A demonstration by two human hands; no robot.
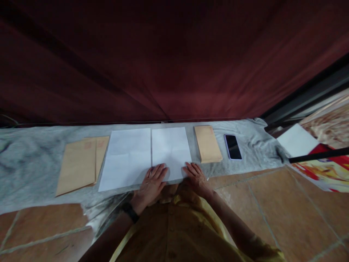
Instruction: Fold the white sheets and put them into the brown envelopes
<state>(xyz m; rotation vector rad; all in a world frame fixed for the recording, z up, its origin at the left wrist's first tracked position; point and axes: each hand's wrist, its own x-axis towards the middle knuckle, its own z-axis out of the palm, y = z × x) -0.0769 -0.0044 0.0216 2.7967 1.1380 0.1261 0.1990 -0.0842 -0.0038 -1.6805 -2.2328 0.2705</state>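
Two white paper sheets lie side by side on a grey cloth [32,156] on the floor. My left hand [152,182] rests flat, fingers stretched out, on the near left corner of the right sheet [171,149]. My right hand [196,177] lies flat on that sheet's near right corner, fingers spread. The left sheet [125,158] lies untouched beside it. A dark band circles my left wrist.
Brown envelopes [79,163] overlap left of the sheets. Another brown envelope stack [207,143] and a dark phone [233,146] lie to the right. A dark red curtain [174,58] hangs behind. Tiled floor [272,203], a loose white sheet [297,140] and colourful print sit at right.
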